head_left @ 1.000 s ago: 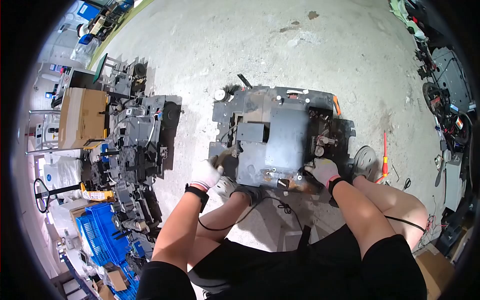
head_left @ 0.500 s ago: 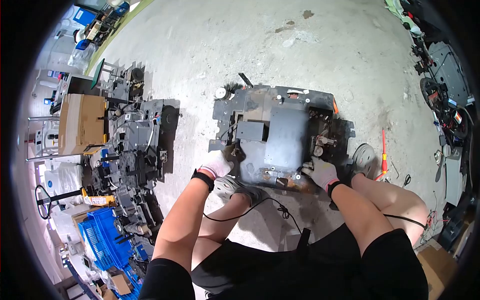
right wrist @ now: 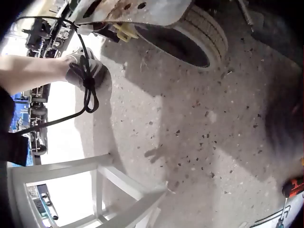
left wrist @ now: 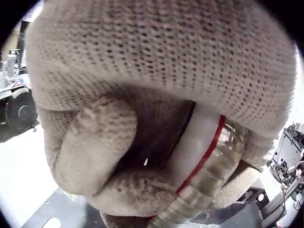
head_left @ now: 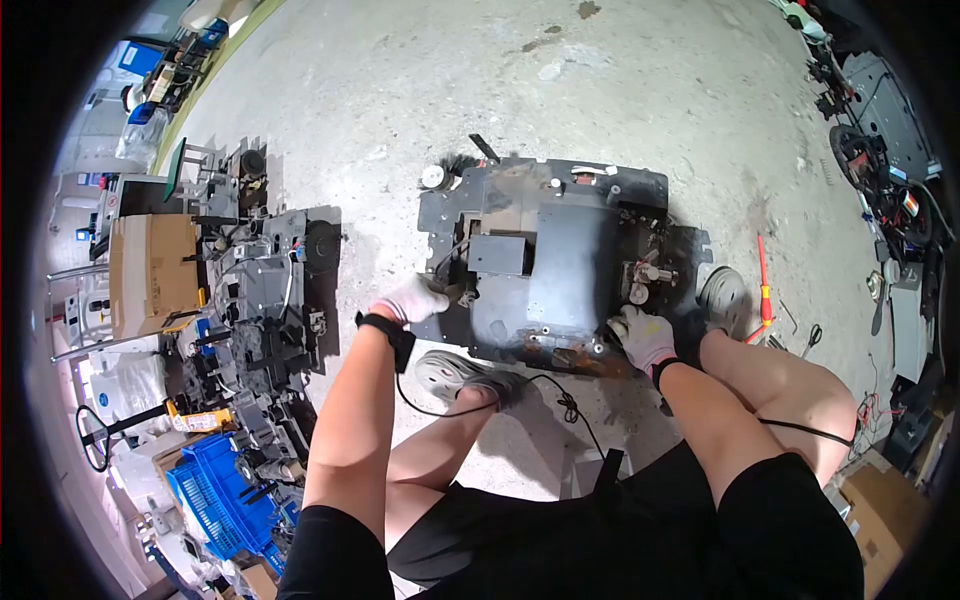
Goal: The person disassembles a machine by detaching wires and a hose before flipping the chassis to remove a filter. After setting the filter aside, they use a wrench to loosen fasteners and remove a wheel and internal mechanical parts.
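Note:
A dark metal machine chassis (head_left: 575, 265) lies on the floor between the person's feet. The gloved left hand (head_left: 415, 298) is at its left edge. In the left wrist view its fingers (left wrist: 95, 142) curl round a clear ribbed hose (left wrist: 209, 185) with a white section and a red stripe. The gloved right hand (head_left: 645, 335), fingers bent, grips the chassis near its front right corner. That hand is out of sight in the right wrist view, where a treaded wheel (right wrist: 206, 35) shows under the chassis plate (right wrist: 156, 9).
Right of the chassis lie a red-and-yellow screwdriver (head_left: 765, 290) and scissors (head_left: 813, 338). A black cord (head_left: 568, 402) crosses in front. Similar machine parts (head_left: 270, 280), a cardboard box (head_left: 155, 275) and blue crates (head_left: 220, 500) line the left. A white stool frame (right wrist: 128, 180) stands near the legs.
My left hand first moved right and forward to the chassis, then drew back left and farther forward. The right hand stays near the front right corner, its fingers shifting slightly.

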Demonstrator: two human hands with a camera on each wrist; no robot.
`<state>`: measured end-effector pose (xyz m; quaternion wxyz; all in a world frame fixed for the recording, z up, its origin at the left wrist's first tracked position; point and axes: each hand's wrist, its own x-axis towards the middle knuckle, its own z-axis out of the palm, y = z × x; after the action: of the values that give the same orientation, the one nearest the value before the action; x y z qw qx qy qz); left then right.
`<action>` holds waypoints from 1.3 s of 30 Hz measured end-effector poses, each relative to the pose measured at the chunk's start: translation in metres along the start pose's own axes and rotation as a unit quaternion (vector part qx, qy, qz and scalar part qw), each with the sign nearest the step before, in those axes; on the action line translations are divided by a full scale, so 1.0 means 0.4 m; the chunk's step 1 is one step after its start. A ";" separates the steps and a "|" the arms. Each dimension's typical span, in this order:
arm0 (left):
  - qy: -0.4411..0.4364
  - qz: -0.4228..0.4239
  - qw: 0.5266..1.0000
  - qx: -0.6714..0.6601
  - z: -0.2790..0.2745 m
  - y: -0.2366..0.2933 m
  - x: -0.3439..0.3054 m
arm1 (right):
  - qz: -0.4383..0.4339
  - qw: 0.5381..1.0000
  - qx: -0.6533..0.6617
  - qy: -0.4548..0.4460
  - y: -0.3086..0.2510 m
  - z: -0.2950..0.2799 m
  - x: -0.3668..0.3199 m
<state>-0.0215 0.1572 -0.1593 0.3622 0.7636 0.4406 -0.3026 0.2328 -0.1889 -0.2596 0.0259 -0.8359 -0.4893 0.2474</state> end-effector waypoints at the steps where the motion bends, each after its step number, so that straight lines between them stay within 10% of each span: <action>1: 0.040 0.090 0.995 -0.017 0.024 -0.043 0.006 | 0.003 1.000 -0.005 0.003 0.001 0.001 -0.001; 9: 0.168 0.082 0.981 0.050 0.202 -0.084 0.039 | 0.016 1.000 -0.016 -0.007 -0.003 0.029 -0.003; 12: 0.028 0.050 0.998 0.030 0.041 0.041 0.041 | 0.007 1.000 0.007 0.007 0.003 0.030 -0.007; 17: -0.121 -0.020 0.992 -0.007 0.015 -0.121 0.361 | -0.008 1.000 0.010 -0.019 0.032 0.034 -0.011; 20: -0.103 0.040 0.986 0.129 -0.041 0.115 0.153 | -0.024 1.000 0.013 0.016 0.044 0.044 -0.013; 25: -0.080 0.147 0.951 0.259 0.096 0.053 0.098 | -0.031 0.999 -0.001 -0.026 0.053 0.019 -0.002; 30: 0.018 -0.049 0.971 0.232 0.297 -0.033 0.037 | -0.079 0.994 -0.035 -0.060 0.084 -0.010 0.010; 35: 0.136 -0.027 0.990 -0.002 0.322 -0.071 -0.088 | -0.113 0.993 -0.040 -0.012 0.098 -0.006 -0.008; 37: 0.283 -0.085 0.875 -0.383 0.342 -0.044 -0.096 | -0.130 0.990 -0.044 0.022 0.095 -0.008 -0.035; 39: 0.292 -0.107 0.852 -0.420 0.406 -0.104 -0.047 | -0.102 0.990 -0.085 0.050 0.082 0.002 -0.051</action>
<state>-0.0898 0.0299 -0.2465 0.4687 0.5402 0.6899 0.1119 0.2505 -0.2231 -0.2616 0.0046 -0.7921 -0.5894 0.1585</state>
